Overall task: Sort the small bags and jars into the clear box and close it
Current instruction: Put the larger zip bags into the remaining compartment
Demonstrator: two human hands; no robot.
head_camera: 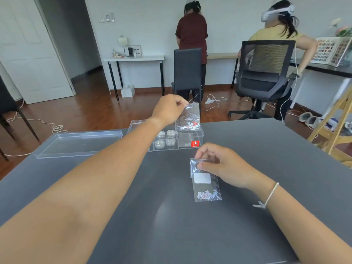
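The left hand (169, 109) pinches the top edge of a bag (188, 118) with red and white pieces, and the bag hangs just above the right compartment of the box (198, 133). The step in hand, I judge, is to lower this bag into that compartment. To do it well, the hand should keep the bag upright, bring its bottom edge inside the box walls first, and only then open the fingers, so the bag slides down flat and does not catch on the rim. It should stay right of the divider, because the jars (165, 139) already stand in the middle compartment, just left of it.

The right hand (219, 166) pinches the top of a second bag (206, 184), thumb against fingers. This bag lies on the table (266, 168), near the person and well apart from the box; its pale pieces gather at the near end, away from the grip. It probably goes in next.

The lid (76, 143) lies open side up on the table, left of the box, touching or almost touching it; I cannot tell which.
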